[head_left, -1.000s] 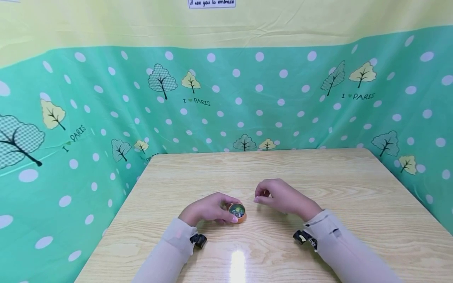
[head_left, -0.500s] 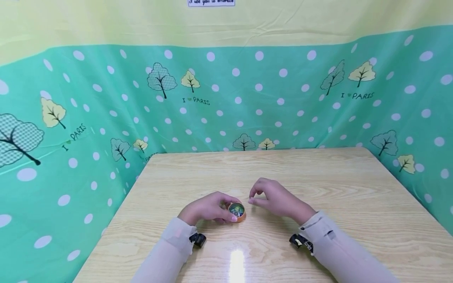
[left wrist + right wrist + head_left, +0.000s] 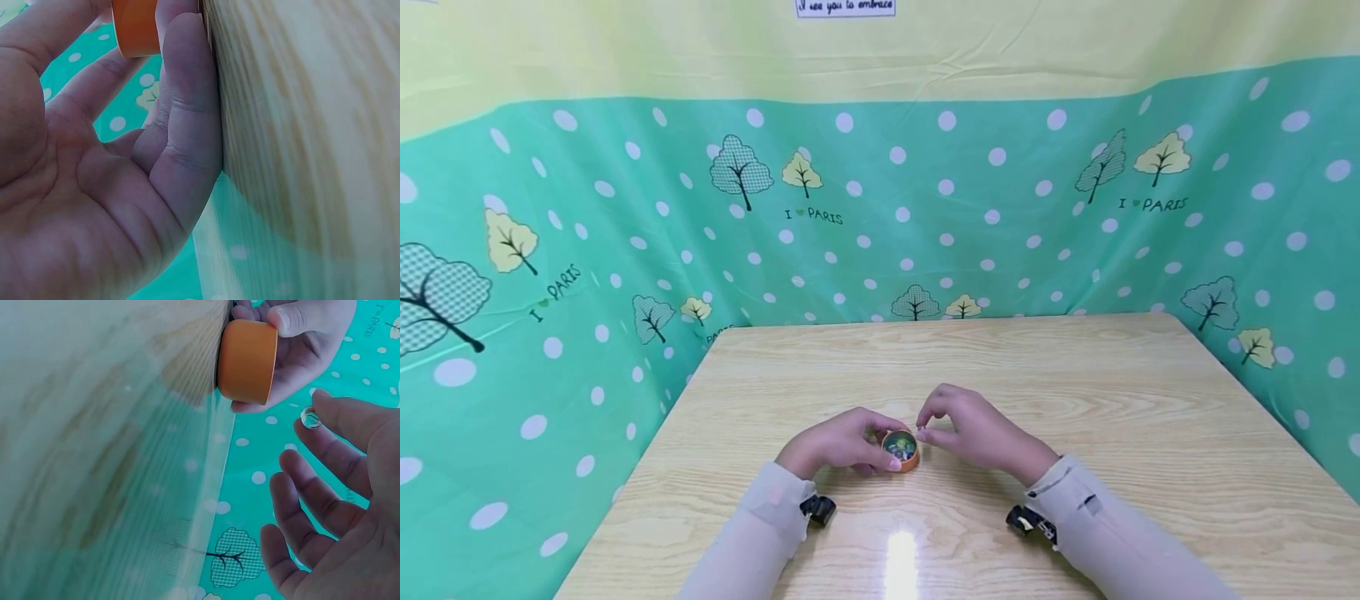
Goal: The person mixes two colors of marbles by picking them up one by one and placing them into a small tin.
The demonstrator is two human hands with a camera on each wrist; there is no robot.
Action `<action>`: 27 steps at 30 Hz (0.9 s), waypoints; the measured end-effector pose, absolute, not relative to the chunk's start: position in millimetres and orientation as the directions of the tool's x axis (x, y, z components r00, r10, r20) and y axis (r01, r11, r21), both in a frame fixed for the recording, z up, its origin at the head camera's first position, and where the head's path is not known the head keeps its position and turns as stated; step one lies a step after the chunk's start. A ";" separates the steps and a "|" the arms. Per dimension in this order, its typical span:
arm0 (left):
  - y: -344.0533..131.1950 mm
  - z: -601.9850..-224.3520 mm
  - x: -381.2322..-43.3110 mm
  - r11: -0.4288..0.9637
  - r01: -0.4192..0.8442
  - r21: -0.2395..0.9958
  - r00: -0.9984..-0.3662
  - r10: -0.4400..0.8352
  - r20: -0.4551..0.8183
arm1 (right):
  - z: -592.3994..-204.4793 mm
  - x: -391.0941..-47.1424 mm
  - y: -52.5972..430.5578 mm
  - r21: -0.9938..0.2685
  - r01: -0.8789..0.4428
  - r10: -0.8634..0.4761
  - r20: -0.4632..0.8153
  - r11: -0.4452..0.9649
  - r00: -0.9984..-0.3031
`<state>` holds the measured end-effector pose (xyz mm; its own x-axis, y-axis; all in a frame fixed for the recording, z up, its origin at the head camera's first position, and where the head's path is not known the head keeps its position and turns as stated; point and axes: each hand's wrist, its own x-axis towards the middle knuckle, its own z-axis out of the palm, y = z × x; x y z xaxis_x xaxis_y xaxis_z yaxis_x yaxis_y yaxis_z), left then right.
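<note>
A small orange cup (image 3: 911,466) sits on the table, its mouth facing up and glassy green and dark pieces showing inside. My left hand (image 3: 841,442) holds it from the left, thumb at the near rim; in the left wrist view, part of its orange wall (image 3: 136,28) shows between the fingers. Just right of the rim, my right hand (image 3: 973,429) pinches a clear glass marble (image 3: 310,417) between thumb and index fingertip. The other fingers of that hand are spread and loosely bent in the right wrist view.
Both hands work over a light wood-grain table (image 3: 1075,358). A green and yellow cloth (image 3: 880,208) with dots and trees hangs behind it and along the sides. A bright light reflection lies near the front.
My right hand has moved left, bringing the marble up close to the cup's rim. The left hand and the cup have stayed in place.
</note>
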<state>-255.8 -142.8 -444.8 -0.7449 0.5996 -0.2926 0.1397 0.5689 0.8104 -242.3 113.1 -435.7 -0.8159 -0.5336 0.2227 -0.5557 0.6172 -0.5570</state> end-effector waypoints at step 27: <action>-143.3 -447.9 -258.4 0.563 0.165 0.810 -0.740 0.614 -0.276 | -440.3 -235.3 104.9 -0.564 -0.597 -0.598 0.213 0.570 -0.772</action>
